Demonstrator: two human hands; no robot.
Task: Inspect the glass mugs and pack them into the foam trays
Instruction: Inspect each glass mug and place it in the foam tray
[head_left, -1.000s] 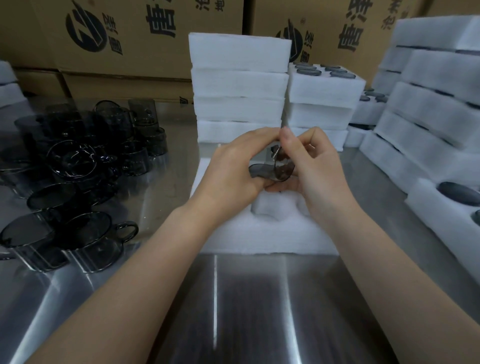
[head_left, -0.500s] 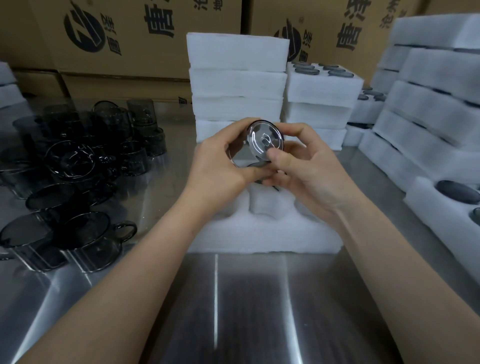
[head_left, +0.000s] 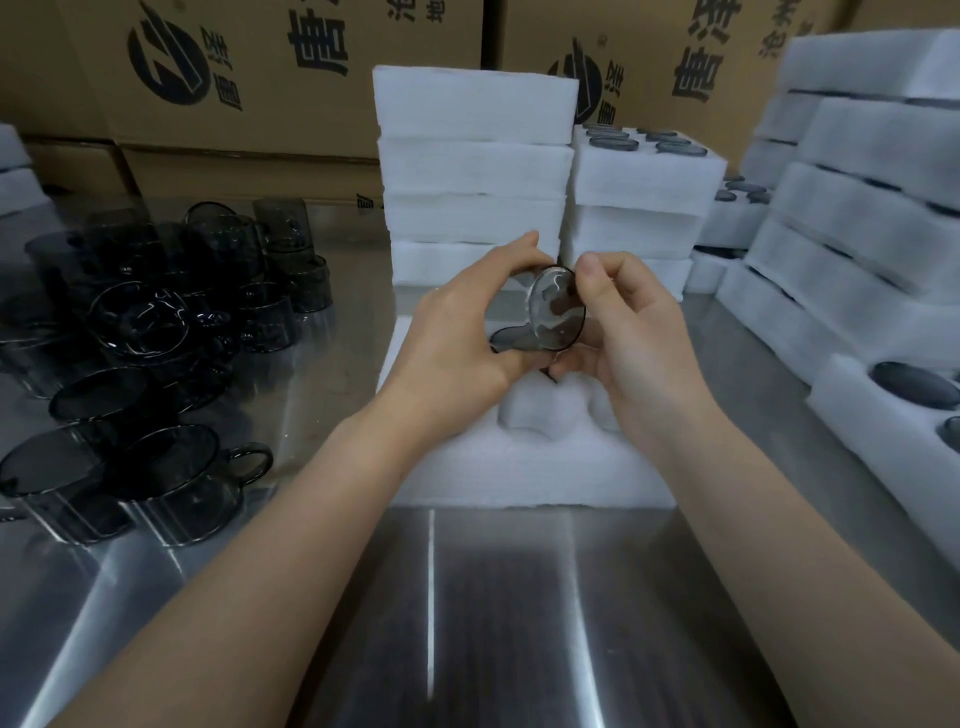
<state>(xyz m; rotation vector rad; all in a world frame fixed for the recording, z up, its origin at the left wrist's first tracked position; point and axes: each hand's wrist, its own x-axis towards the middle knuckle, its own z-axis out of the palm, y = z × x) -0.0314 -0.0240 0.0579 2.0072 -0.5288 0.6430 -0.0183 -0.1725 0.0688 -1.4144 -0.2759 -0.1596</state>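
Head view | left hand (head_left: 462, 338) and right hand (head_left: 631, 338) both grip glass mug (head_left: 550, 314) | above foam tray (head_left: 530, 467) on surface (head_left: 467, 623)

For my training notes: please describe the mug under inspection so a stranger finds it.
Find the tall central stack of white foam trays. Just before it, the left hand and right hand hold one dark glass mug. Unlike the mugs grouped at the left, it is held up, tipped sideways.
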